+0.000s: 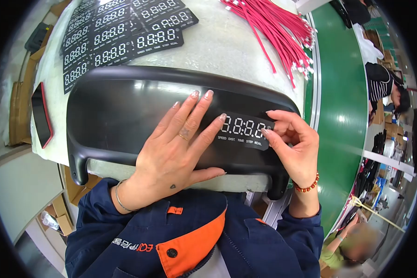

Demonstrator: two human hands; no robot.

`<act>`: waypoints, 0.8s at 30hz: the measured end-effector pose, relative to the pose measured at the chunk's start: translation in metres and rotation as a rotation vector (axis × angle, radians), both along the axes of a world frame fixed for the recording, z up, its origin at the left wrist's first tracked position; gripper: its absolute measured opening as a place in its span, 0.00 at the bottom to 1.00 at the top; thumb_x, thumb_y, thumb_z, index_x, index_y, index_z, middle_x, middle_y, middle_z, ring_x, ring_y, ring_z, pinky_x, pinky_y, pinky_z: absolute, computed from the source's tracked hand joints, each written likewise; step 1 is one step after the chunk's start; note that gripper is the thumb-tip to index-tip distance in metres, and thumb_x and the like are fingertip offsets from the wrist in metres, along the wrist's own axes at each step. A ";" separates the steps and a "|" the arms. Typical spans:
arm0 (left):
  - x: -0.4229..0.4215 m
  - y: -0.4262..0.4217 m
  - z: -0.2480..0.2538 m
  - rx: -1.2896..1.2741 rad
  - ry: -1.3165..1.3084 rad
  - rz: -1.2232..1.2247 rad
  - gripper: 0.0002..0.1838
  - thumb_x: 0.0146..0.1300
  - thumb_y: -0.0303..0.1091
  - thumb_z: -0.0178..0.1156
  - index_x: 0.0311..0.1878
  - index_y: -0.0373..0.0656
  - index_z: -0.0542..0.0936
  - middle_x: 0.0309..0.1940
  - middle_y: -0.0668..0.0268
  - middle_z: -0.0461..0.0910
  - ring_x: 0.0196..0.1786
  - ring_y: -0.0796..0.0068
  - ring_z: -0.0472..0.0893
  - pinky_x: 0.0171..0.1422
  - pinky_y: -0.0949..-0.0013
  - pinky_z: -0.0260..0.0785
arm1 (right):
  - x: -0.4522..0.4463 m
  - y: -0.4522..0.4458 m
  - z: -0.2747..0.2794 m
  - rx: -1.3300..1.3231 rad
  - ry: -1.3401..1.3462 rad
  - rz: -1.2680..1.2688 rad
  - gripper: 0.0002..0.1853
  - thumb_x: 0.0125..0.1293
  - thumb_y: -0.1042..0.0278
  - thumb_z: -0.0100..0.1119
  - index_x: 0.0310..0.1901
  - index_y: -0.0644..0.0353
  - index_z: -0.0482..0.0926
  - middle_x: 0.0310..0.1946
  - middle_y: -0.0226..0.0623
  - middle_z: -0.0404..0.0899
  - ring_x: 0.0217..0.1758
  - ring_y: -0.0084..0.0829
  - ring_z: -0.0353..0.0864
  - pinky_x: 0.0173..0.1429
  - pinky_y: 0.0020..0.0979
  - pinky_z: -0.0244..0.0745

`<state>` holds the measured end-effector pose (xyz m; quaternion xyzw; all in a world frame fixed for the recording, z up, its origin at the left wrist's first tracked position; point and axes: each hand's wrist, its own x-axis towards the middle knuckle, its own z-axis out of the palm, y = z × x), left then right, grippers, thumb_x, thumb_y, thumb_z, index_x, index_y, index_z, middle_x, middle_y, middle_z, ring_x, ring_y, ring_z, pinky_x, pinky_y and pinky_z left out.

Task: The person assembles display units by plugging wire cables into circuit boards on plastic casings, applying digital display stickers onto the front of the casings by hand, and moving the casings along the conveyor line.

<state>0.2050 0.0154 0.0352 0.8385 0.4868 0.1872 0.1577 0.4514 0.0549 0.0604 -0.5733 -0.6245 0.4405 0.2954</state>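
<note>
A long black plastic panel (pixel 111 111) with two short legs lies across the white-covered table in front of me. On its right half sits a dark display label (pixel 243 131) with white digits and small words. My left hand (pixel 180 139) rests on the panel with its fingers spread, the index fingertip at the label's left edge. At the label's right end, my right hand (pixel 294 141) pinches its edge between thumb and index finger.
Several more display labels (pixel 111 30) lie at the back left. A bundle of red cables (pixel 278 32) is at the back right. A red-edged phone (pixel 41 115) lies at the left edge. A green floor (pixel 336 116) and a person (pixel 354 241) are at the right.
</note>
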 end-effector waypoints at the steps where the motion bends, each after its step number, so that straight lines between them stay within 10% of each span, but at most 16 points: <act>1: 0.000 0.000 0.000 0.008 0.011 0.005 0.46 0.47 0.60 0.71 0.68 0.45 0.73 0.74 0.50 0.62 0.76 0.49 0.62 0.76 0.49 0.58 | -0.001 -0.001 0.001 0.046 -0.075 0.004 0.13 0.61 0.83 0.67 0.48 0.66 0.83 0.28 0.28 0.82 0.30 0.14 0.78 0.35 0.17 0.73; 16: 0.001 -0.001 -0.003 0.034 0.059 0.004 0.49 0.45 0.62 0.71 0.69 0.46 0.72 0.75 0.50 0.61 0.77 0.48 0.61 0.77 0.48 0.56 | -0.010 -0.003 0.004 0.353 -0.474 0.057 0.09 0.57 0.77 0.71 0.34 0.64 0.78 0.35 0.36 0.77 0.40 0.33 0.78 0.44 0.32 0.74; 24: 0.003 -0.003 -0.002 0.066 0.100 -0.028 0.38 0.46 0.61 0.69 0.64 0.65 0.80 0.77 0.49 0.58 0.78 0.47 0.58 0.77 0.50 0.55 | -0.002 0.000 -0.009 0.405 -0.378 0.052 0.08 0.57 0.75 0.71 0.33 0.62 0.78 0.52 0.40 0.70 0.46 0.36 0.76 0.47 0.33 0.73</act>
